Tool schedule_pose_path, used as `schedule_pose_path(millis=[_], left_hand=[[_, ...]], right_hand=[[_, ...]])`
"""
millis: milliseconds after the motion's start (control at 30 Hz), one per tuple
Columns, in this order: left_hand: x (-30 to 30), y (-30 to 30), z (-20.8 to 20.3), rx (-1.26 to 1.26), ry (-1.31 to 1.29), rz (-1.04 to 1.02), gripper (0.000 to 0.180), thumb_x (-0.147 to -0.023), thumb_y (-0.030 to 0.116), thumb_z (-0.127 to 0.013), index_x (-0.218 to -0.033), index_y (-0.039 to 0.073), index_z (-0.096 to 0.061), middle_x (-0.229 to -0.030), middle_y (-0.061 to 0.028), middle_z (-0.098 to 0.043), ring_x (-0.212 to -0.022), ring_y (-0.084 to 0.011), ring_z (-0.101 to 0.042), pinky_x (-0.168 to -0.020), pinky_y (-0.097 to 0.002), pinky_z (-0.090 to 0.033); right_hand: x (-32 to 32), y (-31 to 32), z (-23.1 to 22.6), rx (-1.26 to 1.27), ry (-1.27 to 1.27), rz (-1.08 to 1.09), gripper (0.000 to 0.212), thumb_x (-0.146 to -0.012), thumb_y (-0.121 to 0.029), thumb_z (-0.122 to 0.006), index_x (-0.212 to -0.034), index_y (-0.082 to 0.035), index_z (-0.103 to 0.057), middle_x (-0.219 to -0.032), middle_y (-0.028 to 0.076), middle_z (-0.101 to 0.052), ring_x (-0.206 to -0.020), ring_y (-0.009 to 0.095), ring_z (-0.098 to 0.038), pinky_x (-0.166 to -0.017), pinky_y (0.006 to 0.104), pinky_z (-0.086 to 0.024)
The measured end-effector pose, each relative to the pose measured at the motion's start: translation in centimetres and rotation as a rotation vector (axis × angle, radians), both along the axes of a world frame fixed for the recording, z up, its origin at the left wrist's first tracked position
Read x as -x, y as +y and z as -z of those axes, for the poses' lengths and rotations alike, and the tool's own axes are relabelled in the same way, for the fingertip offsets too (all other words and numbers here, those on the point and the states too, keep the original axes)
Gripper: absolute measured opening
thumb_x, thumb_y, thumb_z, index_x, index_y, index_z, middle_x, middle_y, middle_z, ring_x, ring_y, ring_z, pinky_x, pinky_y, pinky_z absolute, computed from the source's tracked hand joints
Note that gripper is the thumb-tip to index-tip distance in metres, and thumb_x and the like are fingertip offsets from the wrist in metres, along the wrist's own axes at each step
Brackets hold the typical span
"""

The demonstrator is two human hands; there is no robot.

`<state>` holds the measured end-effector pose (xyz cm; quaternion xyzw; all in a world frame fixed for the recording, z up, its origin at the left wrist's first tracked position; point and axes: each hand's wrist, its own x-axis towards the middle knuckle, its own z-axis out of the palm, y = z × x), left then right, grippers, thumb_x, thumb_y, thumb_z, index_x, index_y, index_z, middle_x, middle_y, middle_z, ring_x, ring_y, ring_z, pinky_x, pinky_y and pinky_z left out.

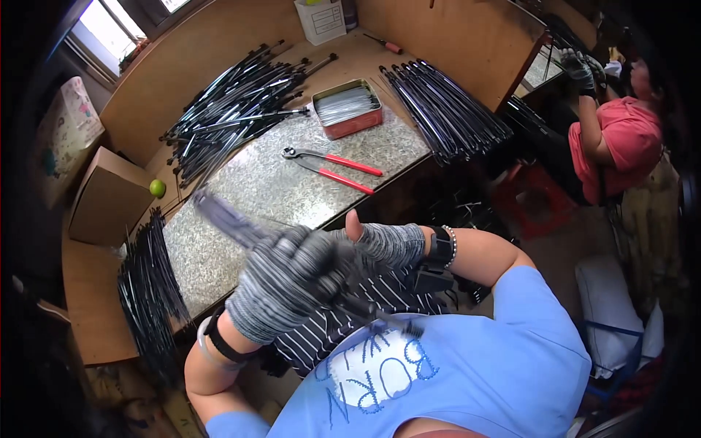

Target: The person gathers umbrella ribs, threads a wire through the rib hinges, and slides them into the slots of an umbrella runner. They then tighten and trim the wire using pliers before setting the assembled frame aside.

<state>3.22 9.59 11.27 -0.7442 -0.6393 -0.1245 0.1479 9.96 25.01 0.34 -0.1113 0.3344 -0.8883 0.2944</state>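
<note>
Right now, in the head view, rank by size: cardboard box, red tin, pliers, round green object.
1. Cardboard box
2. Red tin and pliers: unsure; pliers longer, tin broader
3. Round green object

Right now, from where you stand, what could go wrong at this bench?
The red-handled metal pliers lie close to the front edge of the speckled grey worktop; a bump might knock them off. The open, red-sided rectangular tin of thin silvery pieces could spill if struck. The long, dark, blurred object in the grey-gloved left hand might catch the grey-gloved right hand close by.
</note>
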Motion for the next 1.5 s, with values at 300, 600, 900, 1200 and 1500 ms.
schedule_pose_path(millis=[300,600,900,1200,1500], left_hand=[[4.6,0.9,0.2,-0.550,-1.822,0.248,0.035,-0.080,0.014,-0.061,-0.113,0.006,-0.051,-0.081,0.0002,-0.048,-0.072,-0.0108,-0.050,-0.061,-0.0260,-0.043],[0.1,-0.6,0.0,-0.615,-1.362,-0.228,0.058,-0.082,0.020,-0.060,-0.132,0.007,-0.031,-0.111,-0.0046,-0.048,-0.102,-0.0139,-0.046,-0.085,-0.0270,-0.039],[-6.2,-2.1,-7.4,-0.783,-1.319,-0.127,0.051,-0.083,0.022,-0.060,-0.126,0.007,-0.038,-0.099,-0.0050,-0.052,-0.090,-0.0173,-0.052,-0.073,-0.0289,-0.046],[-1.6,-3.6,-5.5,-0.847,-1.799,-0.082,0.039,-0.084,0.015,-0.056,-0.119,0.006,-0.041,-0.095,-0.0068,-0.053,-0.082,-0.0172,-0.053,-0.065,-0.0288,-0.047],[-1.8,-12.8,-0.9,-0.669,-1.361,-0.435,0.039,-0.080,0.009,-0.056,-0.118,0.009,-0.048,-0.091,-0.0046,-0.053,-0.084,-0.0131,-0.054,-0.074,-0.0267,-0.046]], right_hand=[[-2.0,1.3,1.0,-0.893,0.718,0.585,0.081,-0.072,-0.042,-0.067,-0.132,-0.004,-0.028,-0.123,0.012,-0.045,-0.112,0.018,-0.045,-0.090,0.0313,-0.040],[-3.0,10.6,-1.1,-2.075,0.124,1.014,0.059,-0.078,-0.033,-0.059,-0.127,-0.008,-0.039,-0.107,0.015,-0.055,-0.092,0.028,-0.055,-0.079,0.0383,-0.045],[-1.0,14.9,5.3,-2.938,0.222,0.789,0.050,-0.075,-0.033,-0.057,-0.122,-0.017,-0.046,-0.105,0.009,-0.048,-0.099,0.028,-0.044,-0.084,0.0445,-0.036],[-2.5,16.4,3.4,-2.997,0.093,0.738,0.047,-0.075,-0.030,-0.058,-0.120,-0.021,-0.049,-0.103,0.010,-0.048,-0.095,0.028,-0.045,-0.084,0.0433,-0.036],[-3.0,12.0,1.6,-2.421,0.643,1.045,0.042,-0.078,-0.021,-0.057,-0.118,-0.009,-0.050,-0.108,0.015,-0.049,-0.101,0.031,-0.045,-0.088,0.0401,-0.035]])
